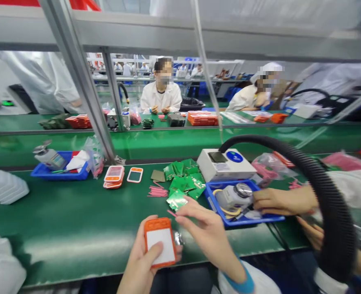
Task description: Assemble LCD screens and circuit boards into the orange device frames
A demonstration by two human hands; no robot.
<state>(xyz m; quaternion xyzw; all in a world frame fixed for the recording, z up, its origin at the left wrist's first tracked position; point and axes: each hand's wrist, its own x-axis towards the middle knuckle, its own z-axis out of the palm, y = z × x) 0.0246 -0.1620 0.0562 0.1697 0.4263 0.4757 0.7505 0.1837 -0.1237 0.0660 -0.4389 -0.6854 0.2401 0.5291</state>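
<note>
My left hand (145, 255) holds an orange plastic case (158, 223) with a white panel (165, 250) set in it, thumb lying across the panel. Just above and to the right, my right hand (203, 226), with a blue band at its wrist, pinches a thin pink strip (171, 213) between thumb and forefinger. A small shiny metallic piece (178, 238) shows at the case's right edge; what it belongs to is unclear. Beyond my hands lie a pile of pink strips (158, 191) and green circuit boards (184, 181).
Orange-framed covers (114, 174) are stacked left of the boards. A blue tray (211, 200) holds a metal-capped bottle (235, 196); a co-worker's hand (278, 201) reaches into it. A black flexible hose (315, 175) arches on the right from a white box (211, 167).
</note>
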